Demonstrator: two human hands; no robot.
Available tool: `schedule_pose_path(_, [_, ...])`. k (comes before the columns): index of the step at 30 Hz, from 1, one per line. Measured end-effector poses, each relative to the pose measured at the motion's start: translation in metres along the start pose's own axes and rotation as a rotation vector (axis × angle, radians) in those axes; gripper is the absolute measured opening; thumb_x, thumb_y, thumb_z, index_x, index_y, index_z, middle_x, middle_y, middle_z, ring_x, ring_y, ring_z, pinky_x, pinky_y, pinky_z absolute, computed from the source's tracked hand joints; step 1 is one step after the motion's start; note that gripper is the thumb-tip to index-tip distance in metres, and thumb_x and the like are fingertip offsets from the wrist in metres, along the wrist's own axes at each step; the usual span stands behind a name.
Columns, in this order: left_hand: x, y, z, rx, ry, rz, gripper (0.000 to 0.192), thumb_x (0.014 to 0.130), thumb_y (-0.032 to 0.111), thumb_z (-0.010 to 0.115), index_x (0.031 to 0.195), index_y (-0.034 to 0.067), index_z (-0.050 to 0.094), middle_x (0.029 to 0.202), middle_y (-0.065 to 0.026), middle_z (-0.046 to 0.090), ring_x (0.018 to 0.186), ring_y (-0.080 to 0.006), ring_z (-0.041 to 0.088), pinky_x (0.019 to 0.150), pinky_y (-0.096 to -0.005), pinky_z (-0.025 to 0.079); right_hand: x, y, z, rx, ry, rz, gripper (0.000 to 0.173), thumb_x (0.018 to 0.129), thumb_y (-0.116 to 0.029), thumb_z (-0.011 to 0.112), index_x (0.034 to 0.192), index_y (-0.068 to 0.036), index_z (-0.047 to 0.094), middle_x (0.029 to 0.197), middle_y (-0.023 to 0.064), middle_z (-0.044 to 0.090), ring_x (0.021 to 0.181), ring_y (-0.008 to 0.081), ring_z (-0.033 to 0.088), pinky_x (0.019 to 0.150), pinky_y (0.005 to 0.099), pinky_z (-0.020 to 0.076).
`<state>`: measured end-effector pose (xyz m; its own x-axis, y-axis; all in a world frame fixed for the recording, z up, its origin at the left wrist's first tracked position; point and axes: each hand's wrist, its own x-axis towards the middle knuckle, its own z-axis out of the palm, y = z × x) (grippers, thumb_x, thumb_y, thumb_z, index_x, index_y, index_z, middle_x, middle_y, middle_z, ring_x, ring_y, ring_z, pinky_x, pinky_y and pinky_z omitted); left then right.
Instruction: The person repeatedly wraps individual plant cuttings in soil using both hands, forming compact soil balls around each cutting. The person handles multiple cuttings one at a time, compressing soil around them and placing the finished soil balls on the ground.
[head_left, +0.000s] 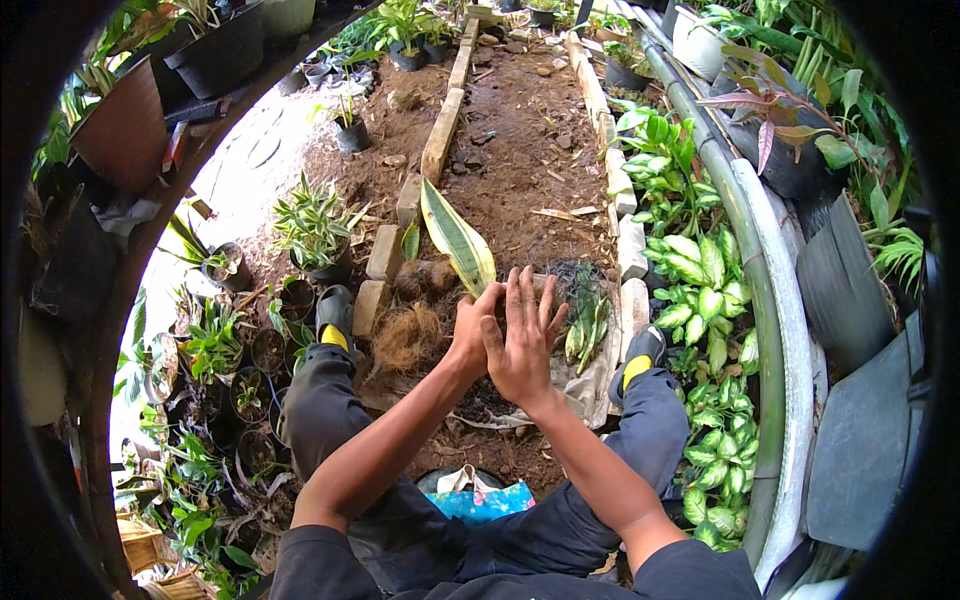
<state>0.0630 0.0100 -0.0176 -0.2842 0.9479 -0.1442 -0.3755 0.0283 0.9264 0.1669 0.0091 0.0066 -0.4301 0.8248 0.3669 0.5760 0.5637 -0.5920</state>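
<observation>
My left hand (474, 326) grips the base of a long snake plant leaf (457, 236), green with yellow edges, which points up and to the left. My right hand (521, 337) is held upright beside it, fingers extended and slightly spread, its thumb side touching or very near the left hand. Nothing shows in the right hand. Brown coconut fibre (407, 336) lies in a clump left of the hands. To the right, a small bunch of green-and-yellow leaves (589, 330) rests on a pale sheet (585, 386) spread on the ground.
Bricks (371, 307) and blocks edge the soil path (525, 157) on both sides. Potted plants (319, 240) crowd the left; leafy variegated plants (705, 277) grow along a green bamboo pole (761, 322) at right. A floral cloth (484, 504) lies between my legs.
</observation>
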Motion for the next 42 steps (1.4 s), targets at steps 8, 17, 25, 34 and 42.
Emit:
schedule_pose_path(8, [0.002, 0.01, 0.023, -0.465, 0.14, -0.263, 0.024, 0.093, 0.024, 0.06, 0.097, 0.003, 0.069, 0.083, -0.0054, 0.069, 0.069, -0.0138, 0.064, 0.062, -0.0291, 0.052, 0.013, 0.01, -0.012, 0.384, 0.227, 0.149, 0.062, 0.105, -0.049, 0.033, 0.139, -0.001, 0.053, 0.15, 0.0219, 0.042, 0.146, 0.0404, 0.024, 0.119, 0.052, 0.0135])
schedule_pose_path(17, [-0.001, 0.009, 0.041, -0.168, 0.219, -0.165, 0.033, 0.095, 0.029, 0.059, 0.113, 0.001, 0.062, 0.102, -0.0085, 0.065, 0.09, -0.0177, 0.061, 0.083, -0.0333, 0.049, 0.023, 0.018, 0.007, 0.768, 0.277, 0.345, 0.045, 0.108, -0.029, 0.04, 0.134, 0.004, 0.057, 0.137, 0.0185, 0.058, 0.129, 0.028, 0.054, 0.108, 0.0368, 0.0402])
schedule_pose_path(25, [0.01, -0.004, 0.045, -0.01, 0.254, -0.005, 0.038, 0.1, 0.029, 0.054, 0.122, -0.002, 0.057, 0.108, -0.0125, 0.066, 0.097, -0.0198, 0.061, 0.087, -0.0358, 0.049, 0.022, 0.032, 0.014, 0.918, 0.201, 0.48, 0.039, 0.105, -0.025, 0.045, 0.123, 0.005, 0.063, 0.12, 0.0135, 0.065, 0.107, 0.0203, 0.061, 0.097, 0.0323, 0.0458])
schedule_pose_path(34, [0.012, 0.011, 0.038, -0.004, 0.127, -0.231, 0.089, 0.095, 0.066, 0.045, 0.153, 0.004, 0.02, 0.151, -0.0236, 0.031, 0.143, -0.033, 0.028, 0.117, -0.0471, 0.021, 0.034, 0.064, 0.019, 1.598, 0.091, 1.09, 0.033, 0.098, -0.035, 0.047, 0.109, -0.009, 0.065, 0.099, 0.0062, 0.068, 0.094, 0.023, 0.065, 0.089, 0.0387, 0.0513])
schedule_pose_path(42, [-0.002, 0.017, 0.021, 1.153, -0.089, 0.967, 0.06, 0.096, 0.053, 0.049, 0.143, 0.015, 0.049, 0.156, -0.0161, 0.034, 0.148, -0.0342, 0.027, 0.122, -0.049, 0.016, 0.036, 0.087, 0.019, 1.807, -0.108, 0.913, 0.047, 0.101, -0.043, 0.041, 0.129, -0.008, 0.055, 0.124, 0.0112, 0.061, 0.116, 0.0254, 0.058, 0.101, 0.0451, 0.0465])
